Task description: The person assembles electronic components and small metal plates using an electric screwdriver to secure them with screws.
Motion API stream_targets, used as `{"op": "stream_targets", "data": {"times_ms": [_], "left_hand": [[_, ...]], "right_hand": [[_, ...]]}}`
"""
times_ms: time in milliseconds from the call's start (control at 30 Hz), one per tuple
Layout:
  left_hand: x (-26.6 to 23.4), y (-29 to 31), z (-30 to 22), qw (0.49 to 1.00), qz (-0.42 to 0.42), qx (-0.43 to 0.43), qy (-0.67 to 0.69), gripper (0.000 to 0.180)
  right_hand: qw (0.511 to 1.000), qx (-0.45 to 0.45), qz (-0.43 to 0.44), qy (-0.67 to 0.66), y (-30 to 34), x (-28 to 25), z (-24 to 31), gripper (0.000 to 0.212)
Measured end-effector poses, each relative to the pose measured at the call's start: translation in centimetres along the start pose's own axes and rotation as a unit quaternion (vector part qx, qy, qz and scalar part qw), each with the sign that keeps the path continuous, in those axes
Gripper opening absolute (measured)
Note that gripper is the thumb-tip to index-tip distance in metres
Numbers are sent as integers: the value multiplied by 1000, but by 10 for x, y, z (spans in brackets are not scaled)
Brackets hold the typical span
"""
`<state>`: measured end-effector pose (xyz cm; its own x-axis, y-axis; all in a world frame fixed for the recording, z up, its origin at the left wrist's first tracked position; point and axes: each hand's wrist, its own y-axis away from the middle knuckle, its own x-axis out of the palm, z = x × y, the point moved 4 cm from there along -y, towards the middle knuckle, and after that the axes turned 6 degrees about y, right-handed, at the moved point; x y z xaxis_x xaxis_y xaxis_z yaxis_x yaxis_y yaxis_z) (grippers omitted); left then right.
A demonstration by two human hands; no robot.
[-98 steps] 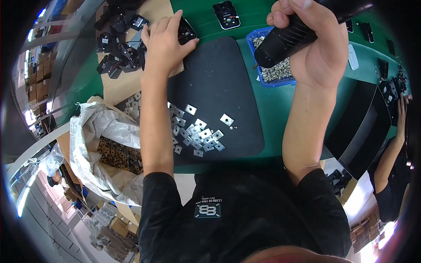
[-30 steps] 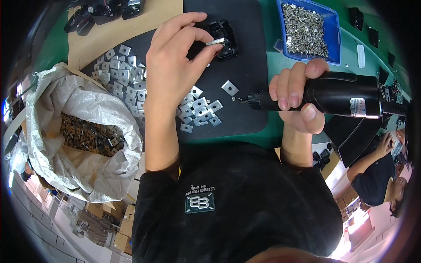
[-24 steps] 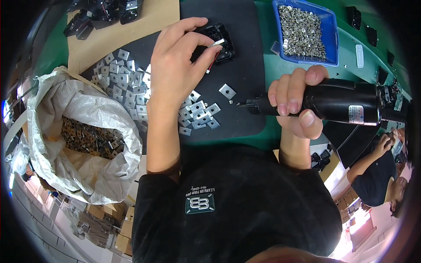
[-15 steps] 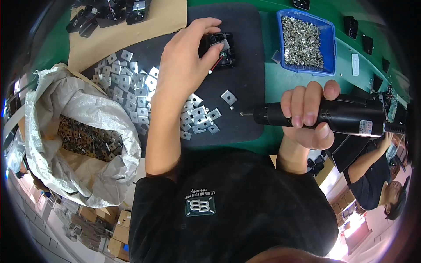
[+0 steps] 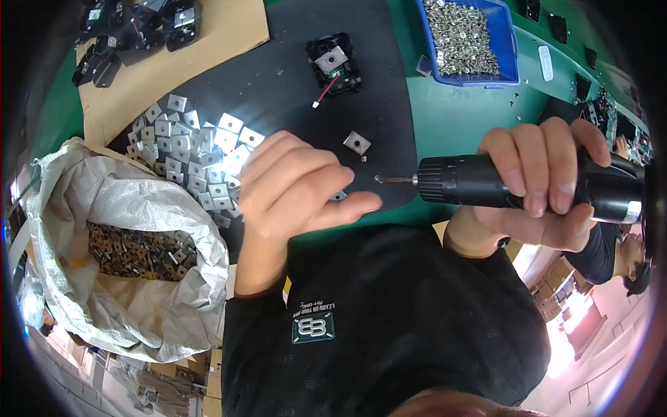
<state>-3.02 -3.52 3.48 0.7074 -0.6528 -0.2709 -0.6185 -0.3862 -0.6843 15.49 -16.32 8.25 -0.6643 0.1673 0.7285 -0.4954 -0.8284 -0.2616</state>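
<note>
My right hand (image 5: 542,177) is wrapped round a black electric screwdriver (image 5: 472,182), held level with its bit pointing left. A small screw-like piece (image 5: 378,179) shows at the bit's tip. My left hand (image 5: 295,184) hovers over loose square metal plates (image 5: 182,142), fingers loosely curled, thumb stretched apart, with nothing visible between them. Beyond it on the dark mat lies a black plastic housing (image 5: 345,45), untouched. A metal plate (image 5: 331,60), a green circuit board and a red wire (image 5: 326,91) with a white plug show on it. One single plate (image 5: 357,143) lies nearer, beside a tiny metal part (image 5: 363,159).
A blue bin (image 5: 513,55) full of screws (image 5: 462,42) stands at the far right. At left, a white woven sack (image 5: 160,323) holds many small parts (image 5: 135,254). Several black housings (image 5: 132,35) rest on cardboard (image 5: 233,28) at the far left. Another person (image 5: 629,260) is at right.
My left hand has left the housing and drawn back toward me over the loose plates. The right hand with the screwdriver has shifted right. The whole view has moved slightly.
</note>
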Motion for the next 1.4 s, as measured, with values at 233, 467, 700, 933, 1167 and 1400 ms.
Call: {"op": "stream_targets", "data": {"times_ms": [233,467,700,933,1167,1400], "left_hand": [[20,10,-5,994,37,-84,-54,54],[28,16,-2,994,54,-97,10,44],[32,15,3,979,52,-120,157,32],[22,9,9,988,81,-116,66,23],[12,10,15,982,6,-178,63,17],[19,15,21,984,37,-161,61,18]], "right_hand": [[1000,-4,-17,18,5,13,8,49],[998,-26,-19,50,7,20,13,46],[997,-61,-45,26,8,16,12,47],[997,-7,-27,71,5,7,16,46],[985,20,-59,159,29,-14,-29,62],[974,8,-93,208,28,-16,-48,55]]}}
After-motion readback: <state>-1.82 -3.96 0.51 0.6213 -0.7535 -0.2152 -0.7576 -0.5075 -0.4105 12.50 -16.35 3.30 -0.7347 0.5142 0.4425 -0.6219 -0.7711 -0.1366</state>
